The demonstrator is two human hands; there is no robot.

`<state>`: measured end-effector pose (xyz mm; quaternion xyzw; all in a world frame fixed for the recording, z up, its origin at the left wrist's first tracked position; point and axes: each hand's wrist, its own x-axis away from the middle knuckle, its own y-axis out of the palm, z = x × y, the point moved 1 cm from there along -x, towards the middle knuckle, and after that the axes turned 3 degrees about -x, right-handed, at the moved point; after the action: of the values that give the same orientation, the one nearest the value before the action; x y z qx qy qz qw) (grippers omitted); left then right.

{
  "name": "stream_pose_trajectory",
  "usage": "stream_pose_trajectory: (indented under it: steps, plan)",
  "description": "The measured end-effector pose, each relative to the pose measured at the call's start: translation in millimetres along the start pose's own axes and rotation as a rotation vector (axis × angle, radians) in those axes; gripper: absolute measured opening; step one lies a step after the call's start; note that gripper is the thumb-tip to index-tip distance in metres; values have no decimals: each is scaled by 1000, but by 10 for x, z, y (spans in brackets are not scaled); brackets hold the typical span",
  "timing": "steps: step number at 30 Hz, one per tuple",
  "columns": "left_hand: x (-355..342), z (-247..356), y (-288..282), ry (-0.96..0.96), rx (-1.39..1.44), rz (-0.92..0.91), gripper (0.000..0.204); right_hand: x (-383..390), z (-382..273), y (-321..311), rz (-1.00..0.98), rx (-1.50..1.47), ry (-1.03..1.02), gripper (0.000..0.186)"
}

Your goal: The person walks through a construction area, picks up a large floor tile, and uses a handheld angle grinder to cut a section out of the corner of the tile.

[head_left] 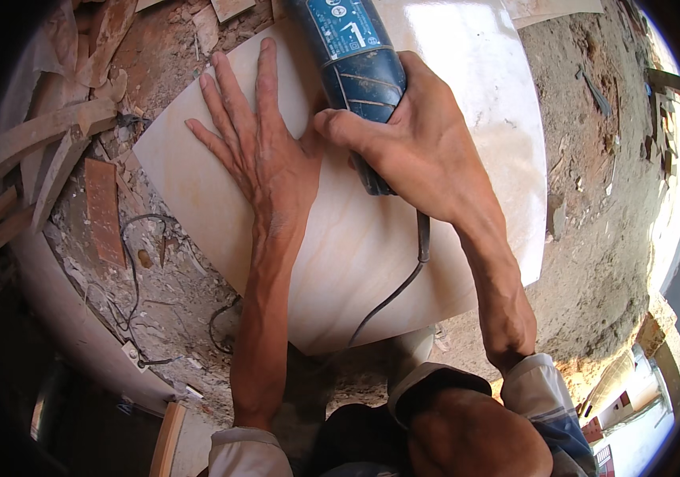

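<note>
A blue and black corded power tool extends out of the top of the view, its working end hidden. My right hand is closed around its lower body. My left hand lies palm down, fingers spread, on a large cream marble-patterned tile just left of the tool. The black cord runs from the tool's handle down across the tile.
Dusty, rubble-strewn ground surrounds the tile. Wooden offcuts, a reddish plank and tangled cables lie at the left. My bent knee is at the bottom; a bright edge with debris curves along the right.
</note>
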<state>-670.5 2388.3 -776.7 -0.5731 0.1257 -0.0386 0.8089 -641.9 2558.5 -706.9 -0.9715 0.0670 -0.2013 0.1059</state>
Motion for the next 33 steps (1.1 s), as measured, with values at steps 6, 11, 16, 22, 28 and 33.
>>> stream_pose_trajectory:
  steps: [6,11,16,22,28,33]
  plan:
    - [-14,10,-4,-4,-8,3,100,-9,-12,-40,-13,-15,14,64]
    - [-5,10,7,-8,-9,-3,100,4,-22,-37,-16,-28,19,62]
    - [-5,9,5,0,-6,6,99,6,-25,-46,-23,-14,21,62]
    - [0,6,7,6,-10,0,100,19,-40,-47,-16,-7,23,62]
    - [-4,16,-1,-13,-17,-12,100,24,-19,-43,-26,-32,28,61]
    - [-4,11,9,-6,-14,-6,100,16,-48,-64,-32,-25,48,60]
